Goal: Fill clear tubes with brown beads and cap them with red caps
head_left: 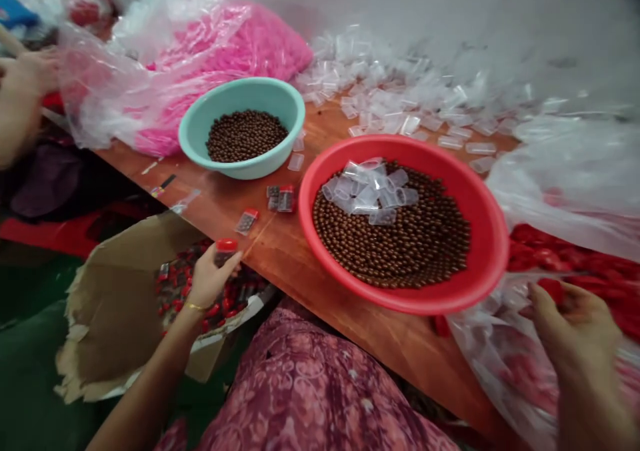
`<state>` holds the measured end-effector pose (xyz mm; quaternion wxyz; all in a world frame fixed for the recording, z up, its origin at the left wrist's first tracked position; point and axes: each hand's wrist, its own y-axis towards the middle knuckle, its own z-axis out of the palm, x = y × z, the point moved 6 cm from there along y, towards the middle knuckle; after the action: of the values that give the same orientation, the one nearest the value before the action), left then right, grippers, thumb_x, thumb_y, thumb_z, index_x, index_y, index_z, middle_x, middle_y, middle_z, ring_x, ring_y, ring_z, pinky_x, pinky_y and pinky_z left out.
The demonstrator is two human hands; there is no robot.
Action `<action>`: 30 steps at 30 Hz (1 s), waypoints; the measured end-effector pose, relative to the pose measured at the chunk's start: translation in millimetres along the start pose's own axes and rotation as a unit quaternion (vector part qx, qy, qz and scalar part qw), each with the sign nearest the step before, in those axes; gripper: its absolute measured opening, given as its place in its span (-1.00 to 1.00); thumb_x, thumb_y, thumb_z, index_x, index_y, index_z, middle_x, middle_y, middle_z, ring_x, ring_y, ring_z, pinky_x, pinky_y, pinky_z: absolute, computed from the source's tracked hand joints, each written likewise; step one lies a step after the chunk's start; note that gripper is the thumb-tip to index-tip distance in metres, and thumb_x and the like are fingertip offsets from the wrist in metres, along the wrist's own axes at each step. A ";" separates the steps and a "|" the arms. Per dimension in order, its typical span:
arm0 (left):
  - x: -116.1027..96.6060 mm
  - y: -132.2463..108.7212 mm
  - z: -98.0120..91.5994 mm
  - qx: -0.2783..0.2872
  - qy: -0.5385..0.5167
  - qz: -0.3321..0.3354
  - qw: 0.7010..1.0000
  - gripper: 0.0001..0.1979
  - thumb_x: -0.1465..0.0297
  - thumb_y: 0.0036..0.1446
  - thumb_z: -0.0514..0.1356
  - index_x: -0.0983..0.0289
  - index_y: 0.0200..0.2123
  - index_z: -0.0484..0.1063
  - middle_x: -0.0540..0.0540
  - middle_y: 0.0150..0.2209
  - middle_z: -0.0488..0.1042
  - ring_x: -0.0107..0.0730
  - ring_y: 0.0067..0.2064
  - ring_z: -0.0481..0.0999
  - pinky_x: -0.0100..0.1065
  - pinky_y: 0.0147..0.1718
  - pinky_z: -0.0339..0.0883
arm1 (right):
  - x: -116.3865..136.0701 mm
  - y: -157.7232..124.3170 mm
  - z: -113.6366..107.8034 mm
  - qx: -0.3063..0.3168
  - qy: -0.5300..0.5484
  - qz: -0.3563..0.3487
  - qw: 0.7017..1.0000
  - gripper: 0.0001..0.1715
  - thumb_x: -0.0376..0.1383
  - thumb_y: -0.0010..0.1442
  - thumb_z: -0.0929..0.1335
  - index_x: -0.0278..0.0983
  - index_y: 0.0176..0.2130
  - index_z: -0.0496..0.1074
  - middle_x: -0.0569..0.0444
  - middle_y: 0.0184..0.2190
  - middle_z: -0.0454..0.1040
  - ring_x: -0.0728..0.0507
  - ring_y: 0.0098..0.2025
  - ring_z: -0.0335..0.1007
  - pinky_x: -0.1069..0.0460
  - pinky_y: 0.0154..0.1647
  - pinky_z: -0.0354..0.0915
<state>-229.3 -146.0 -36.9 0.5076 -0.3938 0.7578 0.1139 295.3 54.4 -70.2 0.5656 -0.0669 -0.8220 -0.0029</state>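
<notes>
The long wooden table [280, 257] runs at a slant across the room, and its far end is lost in blur. On it, at the far left, slumps a big clear bag of pink pieces [225, 57], too smeared to make out singly. Nearer sits a red basin [480, 197] full of small brown beads, with a cluster of empty clear tubes [370, 191] lying on top of them. Beside it stands a smaller teal bowl [240, 94], also holding brown beads. Behind both, a heap of loose clear tubes [400, 97] spreads along the table and fades into haze. Off the table's left edge, lower down, a torn cardboard box [115, 291] holds filled, red-capped tubes, partly hidden by the arm. At the right, a plastic bag of red caps [575, 264] is cut off by the frame. The right hand [575, 327] is in that bag, blurred, its thumb and fingers closed on a red cap [553, 289]. The left hand [210, 279] is above the box, its fingers wrapped round a small tube [225, 251]. That tube stands upright, its red cap on top and its clear body dark with beads, though mostly covered by the fingers. A few more filled tubes [280, 199] lie on the table between the bowls. Another person's hand [25, 84] shows at the far left edge.
</notes>
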 end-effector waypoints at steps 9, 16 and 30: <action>25.5 19.2 -40.6 -0.007 0.380 0.145 0.914 -0.74 0.10 -0.04 0.13 0.16 -0.41 0.31 0.05 -0.41 0.50 -0.04 -0.26 0.52 -0.16 -0.31 0.39 | -9.2 -27.6 9.1 -0.085 0.196 0.177 0.961 -0.62 0.03 -0.15 0.38 -0.22 -0.50 0.35 0.31 -0.77 -0.02 0.13 -0.79 -0.22 0.09 -0.78 -0.12; -172.5 -26.3 66.2 0.085 0.294 0.517 0.800 -0.79 0.24 0.14 0.05 0.16 -0.25 0.41 0.04 -0.30 0.53 -0.32 -0.25 0.50 -0.30 -0.14 0.35 | -5.3 -25.2 17.1 -0.097 0.209 0.115 0.966 -0.56 0.00 -0.12 0.38 -0.24 -0.60 0.15 0.30 -0.78 0.01 0.12 -0.76 -0.16 0.14 -0.76 -0.23; -186.7 -12.6 277.5 0.331 0.501 0.391 0.697 -0.86 0.45 -0.02 0.17 0.41 -0.38 0.45 0.35 -0.24 0.49 0.02 -0.13 0.49 -0.17 -0.16 0.34 | -7.3 -22.4 16.5 -0.091 0.204 0.052 0.973 -0.55 0.09 -0.09 0.34 -0.23 -0.53 0.26 0.31 -0.79 0.03 0.09 -0.77 -0.16 0.12 -0.76 -0.22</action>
<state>0.9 94.3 -1.0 0.0600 0.1328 0.9745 -0.1706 280.0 32.7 -81.4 0.7125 -0.1591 -0.6806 -0.0619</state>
